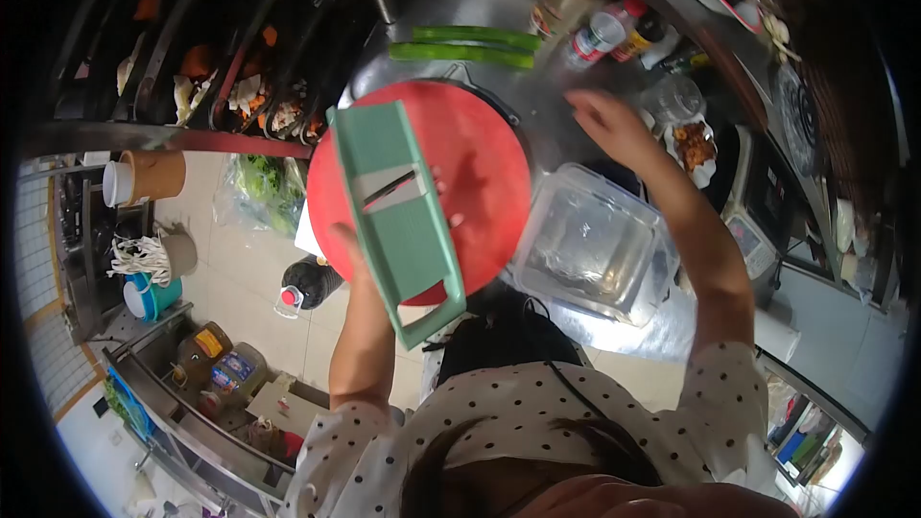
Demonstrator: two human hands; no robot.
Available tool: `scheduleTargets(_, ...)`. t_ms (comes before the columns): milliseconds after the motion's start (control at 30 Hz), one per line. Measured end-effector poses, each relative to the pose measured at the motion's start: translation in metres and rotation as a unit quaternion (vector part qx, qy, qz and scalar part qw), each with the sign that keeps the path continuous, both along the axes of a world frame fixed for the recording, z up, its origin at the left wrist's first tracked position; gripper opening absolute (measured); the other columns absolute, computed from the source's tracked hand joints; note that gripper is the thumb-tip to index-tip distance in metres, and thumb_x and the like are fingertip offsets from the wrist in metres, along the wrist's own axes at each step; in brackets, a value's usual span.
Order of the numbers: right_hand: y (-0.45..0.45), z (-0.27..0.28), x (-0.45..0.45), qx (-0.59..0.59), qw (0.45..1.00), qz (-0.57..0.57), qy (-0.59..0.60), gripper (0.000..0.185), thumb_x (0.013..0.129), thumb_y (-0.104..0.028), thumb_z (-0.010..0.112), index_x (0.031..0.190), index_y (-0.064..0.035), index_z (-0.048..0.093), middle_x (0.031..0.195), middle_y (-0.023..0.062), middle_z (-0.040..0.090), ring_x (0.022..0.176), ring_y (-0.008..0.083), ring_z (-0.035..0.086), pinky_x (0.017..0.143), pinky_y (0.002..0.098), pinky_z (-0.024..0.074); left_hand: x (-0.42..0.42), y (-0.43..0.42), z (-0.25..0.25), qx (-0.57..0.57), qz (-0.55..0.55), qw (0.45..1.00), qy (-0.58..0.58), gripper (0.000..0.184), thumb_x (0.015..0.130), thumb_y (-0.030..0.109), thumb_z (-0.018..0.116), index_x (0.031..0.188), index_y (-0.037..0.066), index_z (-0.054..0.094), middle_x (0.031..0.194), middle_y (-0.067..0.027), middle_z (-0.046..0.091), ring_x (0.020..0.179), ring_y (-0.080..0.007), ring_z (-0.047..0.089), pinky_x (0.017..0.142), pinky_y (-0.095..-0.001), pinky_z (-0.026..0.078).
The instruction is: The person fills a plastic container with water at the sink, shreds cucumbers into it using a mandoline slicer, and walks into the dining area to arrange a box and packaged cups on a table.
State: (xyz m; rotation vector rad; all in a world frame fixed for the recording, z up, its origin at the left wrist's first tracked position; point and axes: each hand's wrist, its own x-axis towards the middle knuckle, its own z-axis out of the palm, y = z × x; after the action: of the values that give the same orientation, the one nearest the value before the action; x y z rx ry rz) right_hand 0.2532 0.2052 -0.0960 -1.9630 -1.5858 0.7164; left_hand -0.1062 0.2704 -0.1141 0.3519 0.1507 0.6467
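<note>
My left hand (351,247) grips the left edge of a green mandoline slicer (413,228), its fingers partly hidden behind it. The slicer slants over a round red cutting board (494,182), with its blade near the middle. Small pale bits lie on the board beside it. My right hand (606,125) is over the metal counter to the right of the board, holding nothing I can see, its fingers stretched out to the left and slightly blurred. Beyond the board lie two long green pieces that look like cucumber (460,56), side by side.
A clear plastic container (585,245) stands right of the board. Bottles (604,34) and a jar (561,5) stand at the back right, near a bowl of brown food (693,146). Bagged greens (264,187) and a dark bottle (309,285) are on the left, low down.
</note>
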Motion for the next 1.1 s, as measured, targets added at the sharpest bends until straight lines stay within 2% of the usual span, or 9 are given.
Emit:
scheduleTargets(100, 0.125, -0.082, -0.007, 0.173, 0.975, 0.042, -0.135, 0.039, 0.08, -0.01, 0.057, 0.119, -0.0095, 0.055, 0.11, 0.0139, 0.06, 0.1, 0.0312, 0.058, 0.084, 0.0381, 0.0477, -0.043, 0.018, 0.006, -0.023, 0.074, 0.995, 0.066, 0.113, 0.067, 0.079, 0.052, 0.145, 0.006, 0.016, 0.146, -0.0219, 0.024, 0.131, -0.0341, 0.033, 0.101, -0.0607, 0.032)
scheduleTargets(467, 0.23, -0.11, -0.025, -0.029, 0.919, 0.118, -0.376, 0.045, 0.081, -0.016, 0.061, 0.123, -0.006, 0.048, 0.112, 0.0135, 0.057, 0.107, 0.0304, 0.053, 0.087, 0.0384, 0.0462, -0.075, 0.045, 0.008, -0.098, 0.086, 0.987, 0.094, 0.088, 0.079, 0.054, 0.053, 0.141, -0.001, 0.025, 0.138, -0.0262, 0.033, 0.127, -0.0365, 0.038, 0.098, -0.053, 0.041)
scheduleTargets(567, 0.204, -0.085, -0.03, 0.017, 0.946, 0.057, -0.317, 0.046, 0.083, -0.02, 0.058, 0.124, -0.0025, 0.045, 0.114, 0.0161, 0.055, 0.106, 0.031, 0.053, 0.088, 0.0386, 0.0457, -0.049, 0.048, 0.009, -0.117, 0.066, 0.988, 0.074, 0.097, 0.077, 0.068, 0.049, 0.14, -0.002, 0.025, 0.136, -0.0258, 0.037, 0.125, -0.036, 0.042, 0.096, -0.0492, 0.045)
scheduleTargets(633, 0.163, -0.07, -0.036, 0.059, 0.968, 0.005, -0.242, 0.052, 0.088, -0.024, 0.052, 0.133, -0.0013, 0.037, 0.114, 0.0168, 0.055, 0.106, 0.0292, 0.054, 0.087, 0.0373, 0.0457, -0.029, 0.049, 0.008, -0.138, 0.027, 0.99, 0.016, 0.102, 0.074, 0.071, 0.051, 0.143, 0.003, 0.019, 0.141, -0.0255, 0.028, 0.13, -0.0383, 0.032, 0.101, -0.0637, 0.031)
scheduleTargets(733, 0.085, -0.047, -0.046, 0.05, 0.993, -0.101, 0.048, 0.057, 0.092, -0.028, 0.048, 0.14, -0.004, 0.028, 0.11, 0.0199, 0.057, 0.101, 0.0267, 0.059, 0.086, 0.0355, 0.0456, 0.015, 0.043, 0.029, -0.129, -0.028, 0.989, 0.07, 0.088, 0.082, 0.068, 0.043, 0.137, 0.0, 0.033, 0.132, -0.0192, 0.046, 0.114, -0.0306, 0.052, 0.094, -0.0464, 0.046)
scheduleTargets(800, 0.02, -0.022, -0.064, -0.011, 0.897, -0.213, 0.388, 0.045, 0.093, -0.021, 0.047, 0.135, -0.0091, 0.037, 0.095, 0.0086, 0.061, 0.07, 0.0134, 0.056, 0.061, 0.0291, 0.0488, 0.043, 0.028, 0.024, -0.141, -0.065, 0.985, 0.08, 0.08, 0.087, 0.065, 0.037, 0.134, 0.001, 0.039, 0.127, -0.0172, 0.051, 0.108, -0.0285, 0.055, 0.089, -0.0434, 0.049)
scheduleTargets(867, -0.04, -0.008, -0.083, 0.018, 0.804, -0.295, 0.516, 0.041, 0.094, -0.02, 0.045, 0.133, -0.0081, 0.039, 0.105, 0.0104, 0.061, 0.074, 0.0132, 0.056, 0.054, 0.0255, 0.0465, 0.075, 0.007, 0.025, -0.12, -0.089, 0.98, 0.133, 0.071, 0.091, 0.061, 0.033, 0.129, 0.003, 0.045, 0.121, -0.0156, 0.055, 0.101, -0.0275, 0.059, 0.084, -0.0418, 0.051)
scheduleTargets(1000, -0.141, 0.002, -0.113, 0.061, 0.772, -0.395, 0.495, 0.041, 0.094, -0.021, 0.051, 0.131, -0.0053, 0.043, 0.092, 0.0045, 0.054, 0.078, 0.0123, 0.054, 0.061, 0.0254, 0.0466, 0.128, -0.049, 0.0, -0.053, -0.141, 0.971, 0.183, 0.067, 0.09, 0.06, 0.037, 0.121, 0.003, 0.051, 0.107, -0.0138, 0.06, 0.09, -0.0271, 0.061, 0.077, -0.0411, 0.052)
scheduleTargets(1100, -0.203, -0.011, -0.125, 0.144, 0.931, -0.293, 0.162, 0.049, 0.095, -0.024, 0.048, 0.138, -0.0058, 0.034, 0.103, 0.0111, 0.058, 0.088, 0.0216, 0.059, 0.076, 0.0318, 0.0476, 0.153, -0.103, 0.01, -0.022, -0.143, 0.964, 0.223, 0.066, 0.088, 0.062, 0.043, 0.11, 0.002, 0.055, 0.088, -0.01, 0.058, 0.078, -0.0217, 0.058, 0.069, -0.0361, 0.05)
